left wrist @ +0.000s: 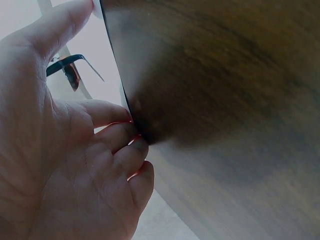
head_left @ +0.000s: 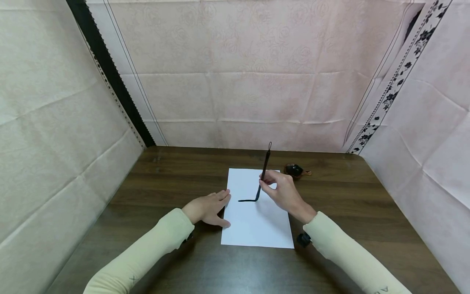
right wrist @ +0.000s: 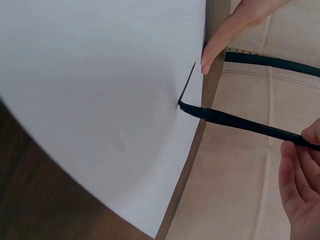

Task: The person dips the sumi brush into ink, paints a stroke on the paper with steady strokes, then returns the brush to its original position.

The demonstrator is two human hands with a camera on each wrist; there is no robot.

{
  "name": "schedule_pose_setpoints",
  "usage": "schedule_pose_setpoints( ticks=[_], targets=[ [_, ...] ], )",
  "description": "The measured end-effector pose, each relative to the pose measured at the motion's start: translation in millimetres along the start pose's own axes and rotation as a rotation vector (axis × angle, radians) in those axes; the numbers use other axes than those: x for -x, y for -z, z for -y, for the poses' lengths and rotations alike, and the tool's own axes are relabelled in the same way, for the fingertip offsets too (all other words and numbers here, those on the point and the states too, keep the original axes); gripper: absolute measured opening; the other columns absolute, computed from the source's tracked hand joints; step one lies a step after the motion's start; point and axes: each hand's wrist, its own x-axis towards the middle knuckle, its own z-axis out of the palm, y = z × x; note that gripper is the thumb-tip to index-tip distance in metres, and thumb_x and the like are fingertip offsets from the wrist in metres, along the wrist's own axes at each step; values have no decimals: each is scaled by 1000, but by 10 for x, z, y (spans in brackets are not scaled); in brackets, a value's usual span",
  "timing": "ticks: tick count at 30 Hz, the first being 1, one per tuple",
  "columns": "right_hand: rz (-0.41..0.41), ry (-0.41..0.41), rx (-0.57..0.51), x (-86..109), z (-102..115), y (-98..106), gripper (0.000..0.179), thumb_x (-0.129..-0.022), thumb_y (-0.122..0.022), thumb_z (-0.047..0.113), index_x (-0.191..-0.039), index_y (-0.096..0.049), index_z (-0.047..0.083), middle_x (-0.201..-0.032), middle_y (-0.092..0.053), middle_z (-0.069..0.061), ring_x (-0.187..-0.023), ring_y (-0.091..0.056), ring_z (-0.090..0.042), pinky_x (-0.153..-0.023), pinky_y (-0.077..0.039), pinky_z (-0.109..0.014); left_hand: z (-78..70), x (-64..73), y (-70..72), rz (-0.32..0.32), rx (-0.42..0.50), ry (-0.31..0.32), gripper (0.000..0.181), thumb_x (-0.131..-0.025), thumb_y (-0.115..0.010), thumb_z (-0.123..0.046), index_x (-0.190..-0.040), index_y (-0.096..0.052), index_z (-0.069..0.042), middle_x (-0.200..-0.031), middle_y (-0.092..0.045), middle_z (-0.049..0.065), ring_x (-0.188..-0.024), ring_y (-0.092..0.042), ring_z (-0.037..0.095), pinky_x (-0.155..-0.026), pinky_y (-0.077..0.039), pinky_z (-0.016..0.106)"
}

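Observation:
A black calligraphy brush (head_left: 266,162) with a loop at its top stands nearly upright, pinched between the thumb and fingers of my right hand (head_left: 284,193). Its dark tip meets the white sheet of paper (head_left: 257,228) at the right end of a short black horizontal stroke (head_left: 246,200). In the right wrist view the brush (right wrist: 240,122) slants from the fingers down to that stroke. My left hand (head_left: 210,208) rests at the paper's left edge, fingers extended and thumb spread. From the left wrist view, the fingertips of the left hand (left wrist: 100,150) lie along that edge.
Beyond the paper's upper right corner sits a small dark glossy container (head_left: 293,170) with a brown end. The brown wooden table (head_left: 165,179) is bounded by pale patterned cloth (head_left: 235,98) at the back and both sides.

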Motion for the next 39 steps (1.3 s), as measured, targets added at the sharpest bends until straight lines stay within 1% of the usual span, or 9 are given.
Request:
schedule_pose_setpoints(
  ticks=[7, 13, 16, 24, 27, 30, 35, 37, 39],
  targets=[
    [13, -9, 32, 39, -9, 106, 12, -96, -77, 5, -107, -74, 8, -97, -79, -5, -90, -76, -19, -81, -66, -37, -4, -10, 4, 1, -9, -10, 102, -96, -66, -64, -169, -22, -9, -180, -14, 7, -167, -16, 23, -135, -23, 42],
    [33, -11, 46, 55, -19, 169, 10, -96, -76, 5, -106, -74, 7, -97, -78, -6, -90, -75, -19, -81, -66, -37, -7, -9, 6, 3, 5, -9, 102, -95, -67, -63, -169, -23, -9, -180, -14, 7, -167, -17, 23, -135, -23, 43],
    [45, -12, 69, 61, -32, 195, 8, -97, -75, 6, -105, -73, 9, -97, -78, -5, -90, -75, -18, -81, -66, -36, -6, -7, 4, 4, 5, -6, 101, -95, -67, -63, -169, -23, -9, -180, -14, 7, -167, -17, 23, -135, -23, 43],
    [64, -1, 102, 78, -49, 293, 7, -97, -74, 6, -104, -73, 7, -96, -77, -6, -90, -74, -19, -72, -65, -42, 1, -6, -1, 2, 3, -9, 101, -96, -66, -63, -169, -23, -9, -180, -15, 7, -167, -17, 23, -135, -23, 43],
    [60, 11, 103, 67, -41, 359, 8, -97, -74, 5, -104, -74, 6, -95, -77, -6, -87, -74, -17, -72, -65, -40, -5, 0, 4, 4, 7, -11, 101, -96, -66, -62, -169, -22, -9, -180, -15, 7, -167, -17, 23, -135, -23, 43],
    [29, 37, 90, 30, -20, 455, 9, -96, -74, 3, -105, -74, 3, -94, -77, -7, -83, -74, -16, -72, -66, -38, -13, 8, 13, 5, 12, -11, 101, -96, -67, -62, -169, -23, -8, -180, -15, 8, -167, -17, 24, -135, -23, 43],
    [-67, 82, 75, -59, 15, 670, 10, -94, -76, 1, -104, -74, 3, -93, -77, -6, -81, -74, -15, -73, -65, -37, -18, 16, 23, 3, 15, -10, 101, -96, -67, -62, -169, -23, -7, -179, -15, 8, -167, -16, 24, -135, -23, 44],
    [-110, 92, 77, -91, 6, 765, 10, -94, -77, 2, -103, -75, 4, -92, -78, -5, -81, -74, -14, -73, -64, -33, -17, 15, 22, 2, 16, -9, 101, -96, -67, -62, -169, -23, -8, -179, -15, 8, -167, -16, 24, -135, -23, 44],
    [-156, 113, 81, -114, -21, 859, 11, -93, -78, 1, -103, -76, 5, -90, -78, -5, -80, -74, -15, -73, -61, -24, -17, 13, 19, 1, 14, -7, 101, -96, -67, -62, -169, -23, -8, -179, -15, 8, -167, -16, 24, -135, -23, 44]
  ],
)
